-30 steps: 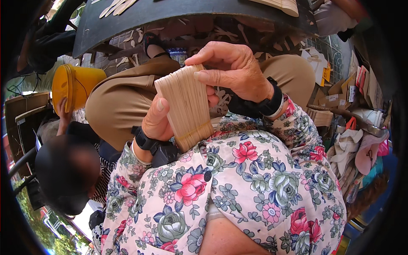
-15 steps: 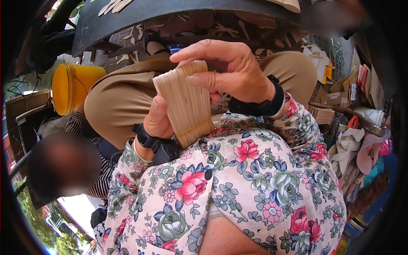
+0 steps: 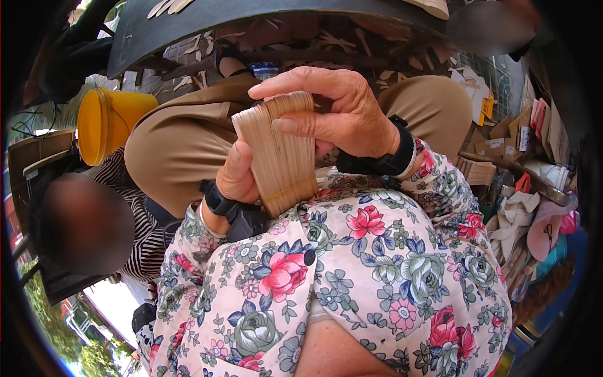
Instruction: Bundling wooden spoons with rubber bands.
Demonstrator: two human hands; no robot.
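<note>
A thick bundle of thin wooden sticks point(image 3: 282, 147) stands tilted in front of my chest, their edges packed side by side. A yellowish band point(image 3: 291, 191) wraps its lower, narrower end. My left hand point(image 3: 237, 173) grips the bundle from the left, thumb along its side and its other fingers hidden behind. My right hand point(image 3: 342, 113) is closed round the far end, thumb pressed on the near face and index finger reaching over the top. Black straps with small dark devices circle both wrists.
A dark table point(image 3: 251, 14) with wooden spoon-shaped pieces point(image 3: 168, 7) lies ahead; more are scattered on the floor beneath. A yellow bucket point(image 3: 113, 122) stands left, near a person in a striped sleeve point(image 3: 135, 213). At right are cardboard boxes point(image 3: 499, 141), stacked wooden pieces point(image 3: 475, 171) and cloths.
The bundle and both hands have shifted slightly to the right, with the same hold. At the left, the other person's head has moved a little outward and more striped sleeve shows.
</note>
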